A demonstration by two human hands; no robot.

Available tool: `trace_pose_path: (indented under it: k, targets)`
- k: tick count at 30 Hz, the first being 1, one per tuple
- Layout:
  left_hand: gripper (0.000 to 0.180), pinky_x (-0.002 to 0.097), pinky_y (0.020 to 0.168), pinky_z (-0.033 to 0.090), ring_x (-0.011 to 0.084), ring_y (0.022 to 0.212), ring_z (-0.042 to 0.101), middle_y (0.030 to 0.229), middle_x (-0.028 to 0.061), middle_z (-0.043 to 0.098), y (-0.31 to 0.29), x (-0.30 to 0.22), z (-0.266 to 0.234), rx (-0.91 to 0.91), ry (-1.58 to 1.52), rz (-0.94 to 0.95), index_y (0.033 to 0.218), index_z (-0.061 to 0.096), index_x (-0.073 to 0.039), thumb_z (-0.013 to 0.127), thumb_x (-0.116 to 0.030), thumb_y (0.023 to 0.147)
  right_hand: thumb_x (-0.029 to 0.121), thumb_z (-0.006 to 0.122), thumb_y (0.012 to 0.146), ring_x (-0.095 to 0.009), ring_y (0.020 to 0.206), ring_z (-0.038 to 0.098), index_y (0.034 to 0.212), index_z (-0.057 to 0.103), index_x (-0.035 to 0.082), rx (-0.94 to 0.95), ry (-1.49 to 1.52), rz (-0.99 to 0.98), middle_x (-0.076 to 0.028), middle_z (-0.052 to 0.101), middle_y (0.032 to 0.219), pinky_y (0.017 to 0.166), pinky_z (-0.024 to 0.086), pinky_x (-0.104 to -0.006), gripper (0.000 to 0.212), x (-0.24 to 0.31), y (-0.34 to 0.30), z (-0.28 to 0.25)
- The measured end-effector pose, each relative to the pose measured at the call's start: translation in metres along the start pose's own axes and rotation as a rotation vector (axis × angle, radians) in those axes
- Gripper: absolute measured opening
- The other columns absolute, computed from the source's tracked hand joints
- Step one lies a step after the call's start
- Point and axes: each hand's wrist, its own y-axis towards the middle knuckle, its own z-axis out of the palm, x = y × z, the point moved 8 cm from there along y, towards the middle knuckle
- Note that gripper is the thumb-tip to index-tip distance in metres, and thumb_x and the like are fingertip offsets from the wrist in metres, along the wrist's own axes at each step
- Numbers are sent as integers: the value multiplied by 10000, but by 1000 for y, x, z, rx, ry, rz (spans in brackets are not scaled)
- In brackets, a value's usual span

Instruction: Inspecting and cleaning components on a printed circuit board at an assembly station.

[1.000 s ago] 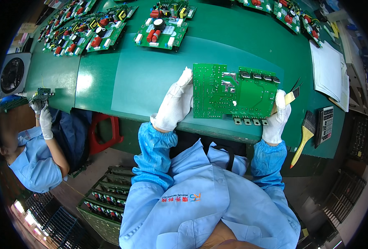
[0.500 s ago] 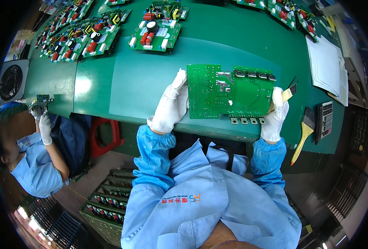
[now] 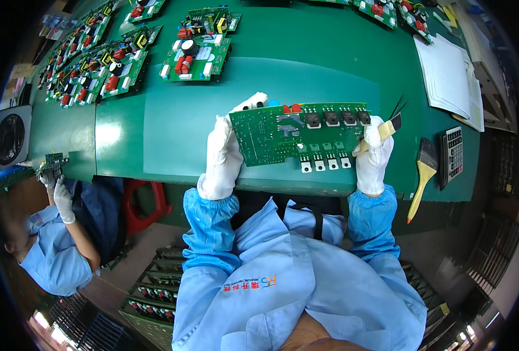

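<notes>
A green circuit board (image 3: 271, 137) is held up over the near edge of the table, its soldered underside facing me. Several black transistors with metal tabs line its right part. My left hand (image 3: 219, 152), in a white glove, grips the board's left edge, its fingers reaching behind. My right hand (image 3: 374, 153), also gloved, is closed at the right edge. In that hand is a pale, flat-handled tool (image 3: 387, 130) with a dark end; thin dark prongs stick out beyond it. Red and blue parts show past the board's upper edge.
Assembled circuit boards (image 3: 198, 58) stand at the back and back left. On the right lie white papers (image 3: 446, 76), a yellow-handled brush (image 3: 424, 172) and a calculator (image 3: 451, 155). A fan (image 3: 9, 137) is at the far left, where a gloved co-worker (image 3: 60, 234) handles another board.
The board has tilted, so its transistors face me more squarely and parts behind its top edge show. My view has shifted slightly; both hands keep their hold.
</notes>
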Motion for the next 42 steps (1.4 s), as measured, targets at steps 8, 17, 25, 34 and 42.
trace_pose_path:
  k: [8,17,25,34,42]
  targets:
    - [777,375,985,463,242,1074,604,1166,203,625,-3,-25,13,-56,290,211,1301,508,44,379,-622,921,331,540,955,-115,765,590,1065,667,-35,231,-119,-53,-135,666,1036,662,463,-237,403,4,-3,19]
    - [694,393,1002,444,261,1091,601,1153,200,632,-6,-24,9,-70,247,296,1285,523,36,353,-549,951,218,483,942,-63,659,462,1114,686,5,284,-171,-150,-15,667,879,578,379,-213,341,16,-4,28]
    - [727,393,1004,442,263,1104,595,1176,205,620,-8,-27,15,-29,251,305,1288,515,28,340,-592,951,347,525,963,-223,1021,631,1018,674,-55,293,-193,-76,-178,663,1124,923,475,-337,432,11,-4,23]
    - [687,349,954,450,199,1053,594,1147,136,630,-3,-14,6,-32,353,238,1224,552,31,414,-586,954,291,482,961,-139,854,563,1068,675,-26,250,-223,-112,-91,663,1018,773,427,-275,386,13,-1,23]
    - [551,257,852,459,113,912,595,1025,56,653,-6,-11,-18,-242,299,252,1115,612,6,362,-473,1012,397,378,1016,-77,709,565,1259,549,-58,62,-37,44,-109,680,1023,543,386,-181,543,18,-5,30]
